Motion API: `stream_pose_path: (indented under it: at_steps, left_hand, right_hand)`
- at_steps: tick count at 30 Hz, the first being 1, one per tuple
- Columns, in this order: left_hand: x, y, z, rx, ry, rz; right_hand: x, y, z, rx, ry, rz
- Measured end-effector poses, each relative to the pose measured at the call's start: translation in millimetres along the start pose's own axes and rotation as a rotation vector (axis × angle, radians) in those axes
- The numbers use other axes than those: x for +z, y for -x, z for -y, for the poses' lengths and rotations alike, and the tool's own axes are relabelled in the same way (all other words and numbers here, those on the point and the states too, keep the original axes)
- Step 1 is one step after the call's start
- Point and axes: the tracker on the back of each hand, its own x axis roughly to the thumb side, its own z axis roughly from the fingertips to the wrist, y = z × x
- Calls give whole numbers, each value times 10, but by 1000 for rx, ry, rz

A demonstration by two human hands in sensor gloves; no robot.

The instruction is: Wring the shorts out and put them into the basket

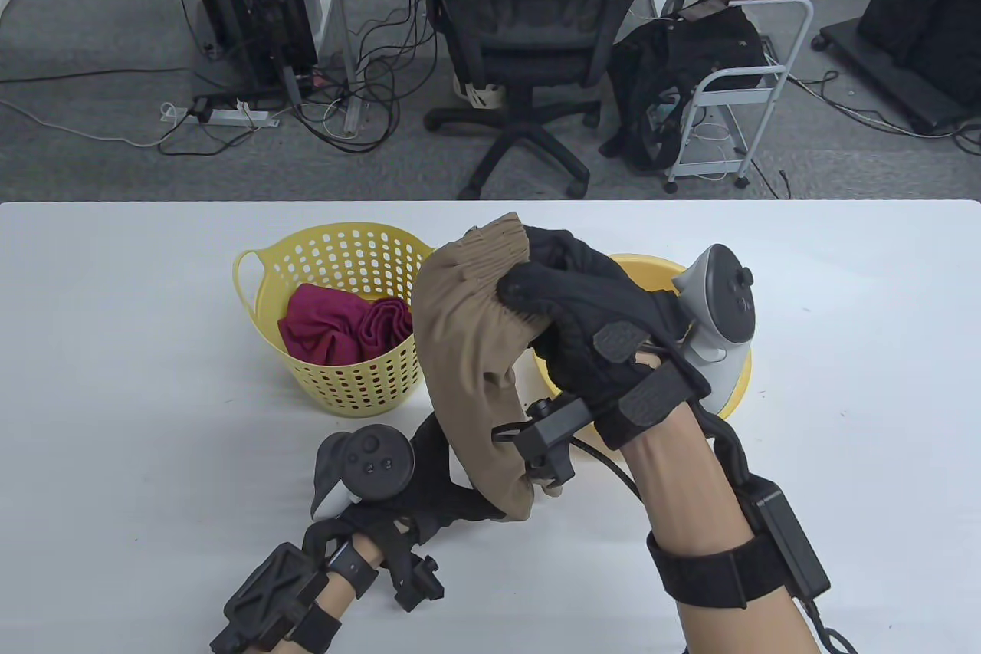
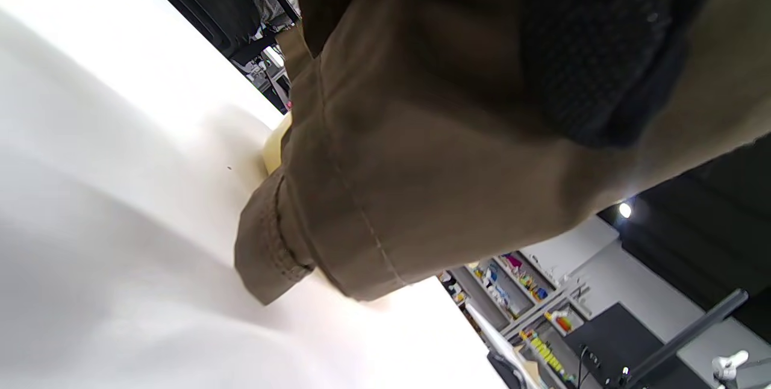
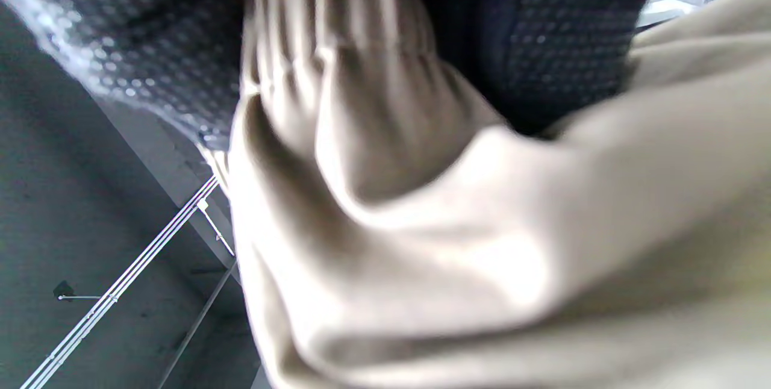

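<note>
Over the table (image 1: 153, 416), both hands hold the shorts (image 1: 467, 347) upright, waistband up.

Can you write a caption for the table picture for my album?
Both hands, left and right, grip tan shorts beside a yellow basket.

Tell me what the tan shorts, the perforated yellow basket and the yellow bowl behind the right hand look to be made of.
Shorts: woven cloth, probably cotton, matte; stitched hem and gathered elastic waistband show.
Basket: likely moulded flexible plastic, slightly glossy; even rows of punched holes and a moulded loop handle.
Bowl: apparently smooth hard plastic; mostly hidden behind the right hand, so less certain.
</note>
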Motion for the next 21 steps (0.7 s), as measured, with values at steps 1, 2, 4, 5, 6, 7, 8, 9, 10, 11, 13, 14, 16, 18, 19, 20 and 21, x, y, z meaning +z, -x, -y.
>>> stream_pose_path:
  at_steps: [1, 2, 4, 5, 6, 7, 8, 9, 10, 11, 13, 14, 16, 18, 19, 20, 21]
  left_hand:
    - [-16, -1, 4, 26, -12, -2]
    - [-28, 1, 3, 42, -27, -7]
    - [-57, 2, 8, 82, -49, -3]
    - [-66, 4, 6, 88, -56, -6]
    - [-74, 5, 10, 112, -54, 1]
    - [-77, 8, 7, 124, -74, -6]
    - [-85, 15, 2, 138, -75, 0]
    - [-83, 23, 0, 154, -75, -2]
    - [-79, 31, -7, 155, -84, -9]
    - [-75, 45, -16, 164, -88, -6]
    - [-60, 60, -37, 159, -87, -10]
    - [-52, 66, -56, 142, -77, 1]
    - [-35, 65, -93, 96, -83, -7]
    - [-14, 60, -136, 27, -86, -12]
    - [-6, 59, -155, 0, -79, -21]
    - [9, 55, -177, -29, -82, -28]
    - [15, 55, -190, -46, -84, -37]
  right_hand:
    - [-8, 8, -9, -6, -2, 1]
    - [-15, 14, -14, -11, -4, 2]
    - [-27, 29, -21, -15, -2, 2]
    - [-31, 35, -21, -14, 0, 2]
    - [-36, 46, -17, -15, 3, 2]
    - [-41, 57, -11, -23, 3, 1]
    - [-42, 63, -5, -27, 5, -1]
    - [-43, 67, 4, -27, 9, 1]
    - [-43, 69, 11, -27, 9, 1]
    - [-42, 69, 31, -24, 15, 2]
    - [-41, 64, 69, -19, 25, 6]
    - [-36, 63, 98, -15, 33, 8]
    - [-30, 61, 149, -7, 45, 8]
    - [-20, 61, 214, 4, 61, 10]
    - [-14, 60, 248, 9, 71, 10]
    - [-8, 60, 285, 17, 80, 12]
    - [-5, 59, 307, 20, 84, 13]
